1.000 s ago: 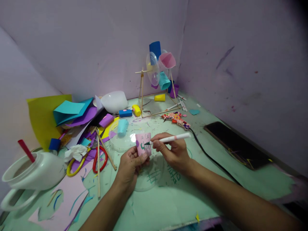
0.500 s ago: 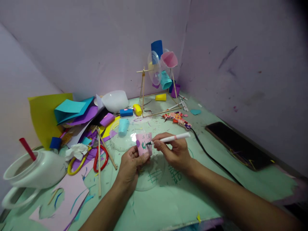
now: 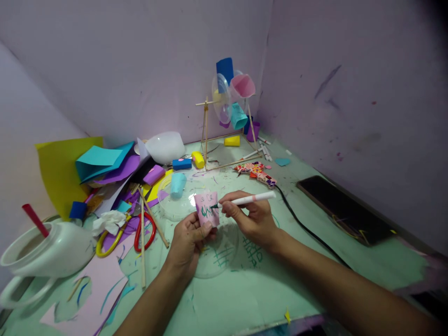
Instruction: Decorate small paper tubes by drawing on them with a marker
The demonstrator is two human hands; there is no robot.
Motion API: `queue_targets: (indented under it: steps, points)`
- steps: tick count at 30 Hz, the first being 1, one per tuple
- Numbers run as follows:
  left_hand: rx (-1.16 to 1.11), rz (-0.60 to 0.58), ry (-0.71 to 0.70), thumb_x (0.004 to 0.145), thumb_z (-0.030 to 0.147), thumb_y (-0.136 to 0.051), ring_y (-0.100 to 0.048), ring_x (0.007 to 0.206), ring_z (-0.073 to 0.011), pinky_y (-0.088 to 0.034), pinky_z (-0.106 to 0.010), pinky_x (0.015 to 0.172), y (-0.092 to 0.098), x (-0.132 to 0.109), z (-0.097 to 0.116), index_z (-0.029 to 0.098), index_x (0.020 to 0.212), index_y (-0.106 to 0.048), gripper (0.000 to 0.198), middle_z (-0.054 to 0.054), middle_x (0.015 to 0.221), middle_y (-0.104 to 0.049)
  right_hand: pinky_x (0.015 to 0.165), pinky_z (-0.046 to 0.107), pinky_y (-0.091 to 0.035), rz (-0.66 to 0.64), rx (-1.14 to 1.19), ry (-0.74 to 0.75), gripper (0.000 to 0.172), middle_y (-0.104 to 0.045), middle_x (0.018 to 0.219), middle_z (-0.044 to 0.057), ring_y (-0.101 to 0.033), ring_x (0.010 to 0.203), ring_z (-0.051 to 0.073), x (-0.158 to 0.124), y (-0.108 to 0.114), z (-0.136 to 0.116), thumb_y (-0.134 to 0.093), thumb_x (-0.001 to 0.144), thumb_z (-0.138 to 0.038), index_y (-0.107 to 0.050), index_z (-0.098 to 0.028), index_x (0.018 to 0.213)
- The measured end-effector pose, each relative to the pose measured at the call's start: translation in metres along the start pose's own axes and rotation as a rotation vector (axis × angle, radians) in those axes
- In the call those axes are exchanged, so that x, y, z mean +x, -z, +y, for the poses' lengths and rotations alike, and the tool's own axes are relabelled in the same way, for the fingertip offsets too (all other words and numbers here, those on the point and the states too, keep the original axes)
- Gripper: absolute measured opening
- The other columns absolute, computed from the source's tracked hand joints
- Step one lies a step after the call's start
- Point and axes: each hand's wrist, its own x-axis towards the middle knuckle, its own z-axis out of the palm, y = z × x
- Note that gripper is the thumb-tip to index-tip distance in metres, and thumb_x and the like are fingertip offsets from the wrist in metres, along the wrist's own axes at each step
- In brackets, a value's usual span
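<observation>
While the left hand (image 3: 188,238) pinches the pink paper piece (image 3: 204,217) — right hand (image 3: 252,220) closed round the white marker (image 3: 259,197) — I'd keep that paper braced and stroke lightly.

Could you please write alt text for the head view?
A left hand holds a small pink paper piece bearing green marks; the right hand holds a white marker to it. Red-handled scissors lie to the left, a phone to the right.

Dim light; white glare on a clear lid (image 3: 184,209); blackened upper-right corner.
</observation>
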Motion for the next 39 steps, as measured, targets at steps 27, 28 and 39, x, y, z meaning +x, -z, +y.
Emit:
queue_targets:
  steps: [27, 28, 39]
  points:
    - [0.008, -0.011, 0.003, 0.052, 0.023, -0.084, -0.059, 0.059, -0.0118, -0.048, -0.021, 0.055, 0.0030, 0.0009, -0.0031, 0.009, 0.089, -0.071, 0.041, -0.005, 0.071, -0.068, 0.061, 0.026, -0.054, -0.079, 0.007, 0.093, 0.011, -0.071, 0.075, 0.005, -0.067, 0.067, 0.015, -0.0035, -0.0017, 0.0009, -0.058, 0.082, -0.011, -0.067, -0.017, 0.084]
    - [0.004, -0.005, 0.002, 0.052, 0.022, -0.084, -0.059, 0.059, -0.0116, -0.048, -0.021, 0.054, 0.0026, 0.0006, -0.0024, 0.009, 0.088, -0.071, 0.041, -0.005, 0.072, -0.068, 0.060, 0.026, -0.053, -0.076, 0.006, 0.086, 0.010, -0.071, 0.074, 0.005, -0.067, 0.066, 0.015, -0.0031, -0.0013, 0.0008, -0.058, 0.082, -0.012, -0.066, -0.017, 0.083]
    - [-0.032, -0.015, 0.013, 0.048, 0.020, -0.085, -0.058, 0.057, -0.0118, -0.049, -0.021, 0.051, -0.0016, -0.0025, 0.0041, 0.006, 0.086, -0.069, 0.043, -0.004, 0.070, -0.067, 0.050, 0.024, -0.046, -0.032, -0.015, 0.003, 0.013, -0.062, 0.060, 0.000, -0.057, 0.051, 0.011, 0.0003, 0.0020, -0.0015, -0.055, 0.083, -0.014, -0.063, -0.016, 0.074]
